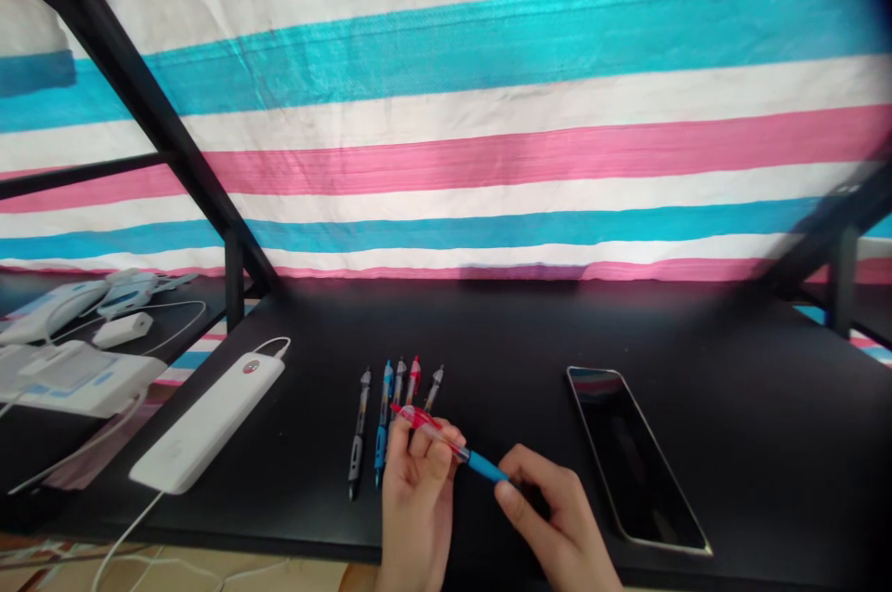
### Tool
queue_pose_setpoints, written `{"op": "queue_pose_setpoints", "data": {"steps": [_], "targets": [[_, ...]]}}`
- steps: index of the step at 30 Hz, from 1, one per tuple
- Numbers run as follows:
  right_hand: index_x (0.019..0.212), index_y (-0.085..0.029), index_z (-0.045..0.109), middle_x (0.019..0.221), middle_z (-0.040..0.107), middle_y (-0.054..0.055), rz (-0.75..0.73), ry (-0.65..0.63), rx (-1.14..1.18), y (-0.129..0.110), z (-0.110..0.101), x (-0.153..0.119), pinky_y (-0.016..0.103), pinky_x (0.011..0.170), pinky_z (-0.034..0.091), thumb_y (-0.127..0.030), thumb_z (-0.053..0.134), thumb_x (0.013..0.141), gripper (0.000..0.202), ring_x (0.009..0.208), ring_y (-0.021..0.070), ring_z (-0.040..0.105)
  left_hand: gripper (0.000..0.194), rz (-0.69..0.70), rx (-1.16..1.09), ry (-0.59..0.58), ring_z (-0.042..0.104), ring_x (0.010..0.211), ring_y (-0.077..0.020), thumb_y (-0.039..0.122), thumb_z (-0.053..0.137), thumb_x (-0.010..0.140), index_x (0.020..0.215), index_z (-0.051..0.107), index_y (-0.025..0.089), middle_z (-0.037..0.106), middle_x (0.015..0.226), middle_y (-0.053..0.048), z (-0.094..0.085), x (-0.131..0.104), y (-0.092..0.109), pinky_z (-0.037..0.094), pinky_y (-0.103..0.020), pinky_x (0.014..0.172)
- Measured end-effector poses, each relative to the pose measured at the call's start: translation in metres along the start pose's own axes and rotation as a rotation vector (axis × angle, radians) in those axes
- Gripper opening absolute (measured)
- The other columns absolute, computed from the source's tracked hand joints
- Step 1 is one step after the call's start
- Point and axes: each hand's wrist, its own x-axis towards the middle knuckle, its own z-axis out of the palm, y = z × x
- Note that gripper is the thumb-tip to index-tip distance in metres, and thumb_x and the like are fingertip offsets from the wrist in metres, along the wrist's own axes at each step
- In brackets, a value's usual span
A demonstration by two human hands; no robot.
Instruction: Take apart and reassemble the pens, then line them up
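Note:
Between my two hands, above the front of the black desk, is a pen (456,448) with a red clip end, a clear barrel and a blue grip. My left hand (422,490) pinches its clear and red part. The fingertips of my right hand (547,508) close on the tip end of the blue grip. Beyond my left hand several pens lie side by side: a black pen (360,434), a blue pen (383,425), a red pen (414,376) and others with grey tops. My left hand hides the lower ends of some of them.
On the right lies a smartphone (637,462) with a dark screen. A white power strip (209,420) with a cable sits to the left. Chargers and cables crowd the neighbouring desk (76,350). Black frame bars (160,137) and a striped sheet (488,137) stand behind.

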Motion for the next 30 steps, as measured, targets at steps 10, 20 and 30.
{"op": "queue_pose_setpoints", "data": {"steps": [10,20,30], "targets": [[0.071,-0.021,0.061,0.065,0.05,-0.001,0.111,0.111,0.131,-0.014,-0.001,-0.007,0.029,0.062,0.036,-0.055,0.052,0.1,0.045,0.062,0.017,0.049,0.076,0.052,0.046,0.077,0.071,0.083,-0.0154,0.027,0.084,0.082,0.146,0.044,0.037,0.075,0.093,0.0,0.004,-0.006,-0.001,0.057,-0.03,0.085],[0.08,-0.022,0.07,0.064,0.056,0.001,0.169,0.194,0.299,-0.004,0.0,-0.007,0.029,0.06,0.043,-0.055,0.048,0.102,0.046,0.062,0.0189,0.054,0.062,0.103,0.123,0.159,0.073,0.074,-0.0157,0.028,0.088,0.076,0.127,0.052,0.034,0.075,0.082,0.003,0.007,-0.004,-0.004,0.059,-0.028,0.075],[0.091,-0.02,0.073,0.06,0.059,0.001,0.123,0.23,0.423,0.012,-0.004,-0.002,0.027,0.055,0.046,-0.05,0.054,0.102,0.037,0.058,0.0178,0.055,0.051,0.078,0.148,0.098,0.071,0.075,-0.0156,0.031,0.087,0.079,0.121,0.058,0.029,0.075,0.083,0.0,0.007,-0.005,-0.004,0.058,-0.027,0.075]]}}
